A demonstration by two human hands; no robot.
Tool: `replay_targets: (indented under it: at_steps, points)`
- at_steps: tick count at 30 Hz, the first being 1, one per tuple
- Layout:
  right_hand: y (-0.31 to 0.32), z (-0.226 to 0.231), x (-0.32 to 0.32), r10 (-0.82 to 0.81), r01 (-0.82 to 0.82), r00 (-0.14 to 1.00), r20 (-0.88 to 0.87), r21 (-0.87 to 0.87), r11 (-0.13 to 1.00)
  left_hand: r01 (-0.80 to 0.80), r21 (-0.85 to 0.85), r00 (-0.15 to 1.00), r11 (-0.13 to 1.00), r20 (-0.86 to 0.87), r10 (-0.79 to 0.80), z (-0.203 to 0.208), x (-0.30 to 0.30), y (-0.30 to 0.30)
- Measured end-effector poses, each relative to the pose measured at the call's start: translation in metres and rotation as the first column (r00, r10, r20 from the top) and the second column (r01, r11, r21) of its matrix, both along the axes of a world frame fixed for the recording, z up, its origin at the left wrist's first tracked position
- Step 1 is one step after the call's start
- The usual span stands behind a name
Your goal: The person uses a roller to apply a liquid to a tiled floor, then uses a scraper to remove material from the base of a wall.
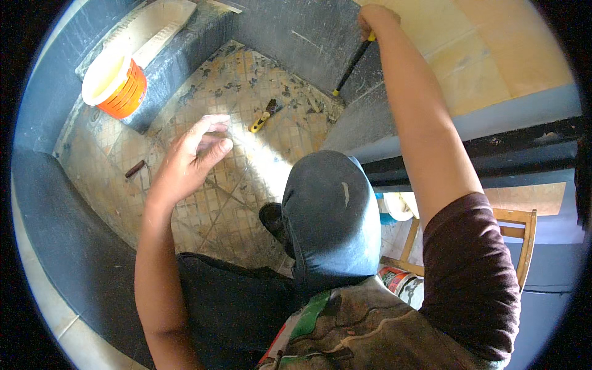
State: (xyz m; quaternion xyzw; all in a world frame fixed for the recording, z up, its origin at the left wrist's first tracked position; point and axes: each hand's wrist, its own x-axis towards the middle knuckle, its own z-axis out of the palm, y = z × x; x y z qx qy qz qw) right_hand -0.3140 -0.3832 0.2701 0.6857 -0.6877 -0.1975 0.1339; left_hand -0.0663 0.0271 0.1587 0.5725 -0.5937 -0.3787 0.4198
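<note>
My right hand (pixel 377 18) is raised at the top of the view, its fingers closed round the upper end of a long black tool with yellow ends (pixel 353 66). The tool slants down along the dark grey wall, and its lower tip is close to the wall's corner. I cannot make out what kind of tool it is. My left hand (pixel 196 151) hangs over the tiled floor with fingers loosely bent, thumb apart, and holds nothing. Beyond it on the floor lies a yellow-handled scraper (pixel 260 121) with a dark end. A small brown-handled tool (pixel 134 169) lies to its left.
An orange bucket (pixel 126 92) with a white rim stands at the far left, by a pale squat toilet pan (pixel 161 31) on a raised ledge. Dark flakes litter the tiled floor (pixel 216 86). A wooden chair (pixel 527 246) and a paint bucket (pixel 401 280) stand at right.
</note>
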Motion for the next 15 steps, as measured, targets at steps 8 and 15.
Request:
replay_targets:
  at_steps: [8,15]
  points:
    - [0.036,0.029,-0.002,0.045,-0.045,0.999,0.003,0.002,0.999,0.009,-0.047,0.999,0.999,-0.034,-0.011,0.004,0.002,0.004]
    - [0.032,0.02,-0.016,0.029,-0.026,0.998,0.061,-0.055,0.998,0.064,-0.016,0.998,0.998,0.003,-0.064,0.012,-0.003,0.01]
